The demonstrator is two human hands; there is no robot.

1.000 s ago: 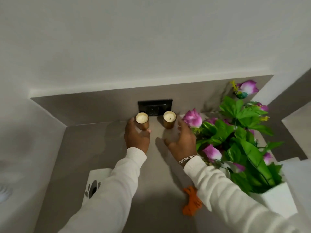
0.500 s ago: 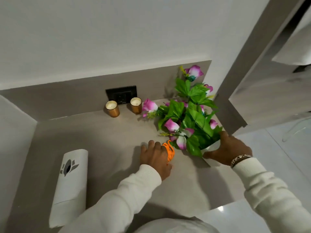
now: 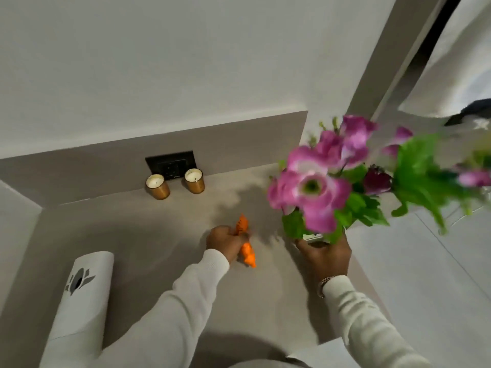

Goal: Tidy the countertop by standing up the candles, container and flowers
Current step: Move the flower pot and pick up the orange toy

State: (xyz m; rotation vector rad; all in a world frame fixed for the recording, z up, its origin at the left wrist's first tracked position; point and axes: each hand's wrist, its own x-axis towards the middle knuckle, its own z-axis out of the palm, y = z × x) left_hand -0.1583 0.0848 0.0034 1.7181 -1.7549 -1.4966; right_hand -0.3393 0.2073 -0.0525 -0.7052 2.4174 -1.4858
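Note:
Two gold candles stand upright at the back wall, the left candle (image 3: 157, 187) and the right candle (image 3: 194, 181). My right hand (image 3: 325, 254) grips the white pot (image 3: 312, 237) of the purple and green flowers (image 3: 316, 189), which rise blurred and tilted toward the right over the counter's right side. My left hand (image 3: 225, 243) is closed around a small orange figure (image 3: 245, 247) on the grey countertop (image 3: 164, 235). The white container (image 3: 79, 296) with a dark logo lies on its side at the lower left.
A black wall socket (image 3: 170, 166) sits behind the candles. The counter's right edge drops to a tiled floor (image 3: 430, 274). A wall closes the counter on the left.
Both hands left the candles and came to the counter's front. My right hand took the flower pot and has raised the bouquet from lying to nearly upright. My left hand closed on the orange figure.

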